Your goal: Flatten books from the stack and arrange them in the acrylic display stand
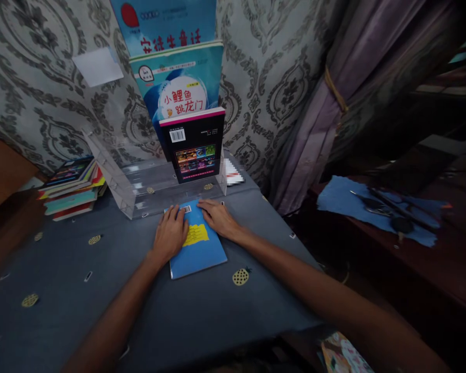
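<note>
A blue book (198, 260) with a yellow patch and a barcode lies flat on the cloth-covered table. My left hand (171, 232) rests on its left side, palm down, fingers stretched toward the far edge. At the far right corner, my right hand (218, 217) touches the book with its fingers laid out. Neither hand is closed round anything. Just beyond the book stands a clear stepped display rack (163, 192). A black book (200, 147) stands upright at its right end, with a teal book (178, 67) behind it and a taller blue book (166, 20) at the back.
A stack of books (72, 189) sits left of the rack. Patterned wallpaper backs the table (81, 305), and a tied purple curtain (314, 114) hangs at right. Further right, a blue cloth (341, 194) bears dark tools on a reddish surface.
</note>
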Demonstrator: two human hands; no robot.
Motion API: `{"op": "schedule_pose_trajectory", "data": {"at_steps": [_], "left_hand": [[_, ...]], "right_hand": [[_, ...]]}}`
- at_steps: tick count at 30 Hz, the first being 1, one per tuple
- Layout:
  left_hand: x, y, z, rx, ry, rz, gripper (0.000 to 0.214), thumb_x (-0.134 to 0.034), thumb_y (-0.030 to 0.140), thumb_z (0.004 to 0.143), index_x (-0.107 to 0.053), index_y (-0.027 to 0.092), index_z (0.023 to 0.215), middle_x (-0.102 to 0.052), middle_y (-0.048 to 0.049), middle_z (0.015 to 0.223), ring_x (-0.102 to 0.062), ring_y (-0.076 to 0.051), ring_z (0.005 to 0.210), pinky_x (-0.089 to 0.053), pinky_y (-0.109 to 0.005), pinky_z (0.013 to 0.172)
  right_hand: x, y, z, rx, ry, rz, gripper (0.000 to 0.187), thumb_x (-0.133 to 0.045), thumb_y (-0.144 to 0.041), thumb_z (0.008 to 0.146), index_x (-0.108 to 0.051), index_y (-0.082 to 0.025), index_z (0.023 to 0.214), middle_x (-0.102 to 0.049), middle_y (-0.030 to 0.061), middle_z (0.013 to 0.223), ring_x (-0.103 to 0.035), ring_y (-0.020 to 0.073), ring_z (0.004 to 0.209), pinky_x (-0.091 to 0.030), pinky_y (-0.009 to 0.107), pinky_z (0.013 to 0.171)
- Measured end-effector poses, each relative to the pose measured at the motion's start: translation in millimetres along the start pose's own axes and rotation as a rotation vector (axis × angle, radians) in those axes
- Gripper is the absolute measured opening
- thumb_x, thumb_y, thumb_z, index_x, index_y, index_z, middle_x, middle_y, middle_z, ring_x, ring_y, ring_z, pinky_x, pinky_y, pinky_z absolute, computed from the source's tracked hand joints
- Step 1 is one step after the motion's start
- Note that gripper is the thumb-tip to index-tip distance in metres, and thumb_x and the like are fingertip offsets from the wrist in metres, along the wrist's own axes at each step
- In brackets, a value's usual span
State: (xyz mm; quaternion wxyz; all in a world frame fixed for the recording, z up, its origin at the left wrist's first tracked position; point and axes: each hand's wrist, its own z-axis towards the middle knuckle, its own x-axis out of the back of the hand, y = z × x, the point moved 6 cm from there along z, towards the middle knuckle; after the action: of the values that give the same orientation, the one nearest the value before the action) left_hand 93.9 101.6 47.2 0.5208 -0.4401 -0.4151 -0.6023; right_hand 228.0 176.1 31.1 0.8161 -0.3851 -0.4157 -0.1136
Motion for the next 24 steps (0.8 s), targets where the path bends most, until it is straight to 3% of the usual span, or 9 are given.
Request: {"op": "schedule_pose_trajectory", "data": {"at_steps": [10, 14, 17, 24], "left_hand": [[2.0, 2.0, -1.7, 0.014, -0.056, 0.07, 0.042, -0.037, 0.027, 0.101, -0.052, 0.014, 0.138, -0.052, -0.0169, 0.147, -0.046, -0.031, 0.139, -0.035, -0.055, 0.115], [1.9, 6.9, 3.5, -0.073, -0.101, 0.069, 0.045, -0.037, 0.018, 0.098, -0.051, 0.017, 0.141, -0.051, -0.015, 0.149, -0.046, -0.03, 0.14, -0.034, -0.055, 0.116], [-1.7, 14.3, 11.8, -0.155, -0.156, 0.008, 0.048, -0.04, 0.011, 0.095, -0.051, 0.016, 0.141, -0.051, -0.0138, 0.15, -0.047, -0.028, 0.14, -0.037, -0.049, 0.115], [-9.3, 30.3, 21.2, -0.241, -0.097, -0.171, 0.044, -0.042, 0.032, 0.101, -0.05, 0.015, 0.141, -0.052, -0.0137, 0.149, -0.044, -0.027, 0.142, -0.032, -0.054, 0.117]], "right_hand": [[9.4, 12.5, -19.9, 0.095, -0.003, 0.164, 0.037, -0.051, -0.019, 0.095, -0.065, -0.021, 0.128, -0.061, 0.0116, 0.14, -0.058, 0.0247, 0.13, -0.046, 0.05, 0.11], [11.5, 11.8, -27.9, 0.106, -0.007, 0.18, 0.037, -0.05, -0.019, 0.094, -0.065, -0.018, 0.128, -0.061, 0.0132, 0.14, -0.056, 0.0248, 0.132, -0.046, 0.05, 0.11], [11.6, 11.6, -28.1, 0.108, 0.001, 0.177, 0.038, -0.052, -0.017, 0.093, -0.064, -0.02, 0.128, -0.062, 0.0121, 0.139, -0.057, 0.0247, 0.13, -0.046, 0.05, 0.11], [16.0, 8.8, -28.0, 0.08, 0.019, 0.201, 0.037, -0.053, -0.015, 0.092, -0.062, -0.016, 0.127, -0.066, 0.0142, 0.131, -0.061, 0.0253, 0.124, -0.047, 0.048, 0.107]]}}
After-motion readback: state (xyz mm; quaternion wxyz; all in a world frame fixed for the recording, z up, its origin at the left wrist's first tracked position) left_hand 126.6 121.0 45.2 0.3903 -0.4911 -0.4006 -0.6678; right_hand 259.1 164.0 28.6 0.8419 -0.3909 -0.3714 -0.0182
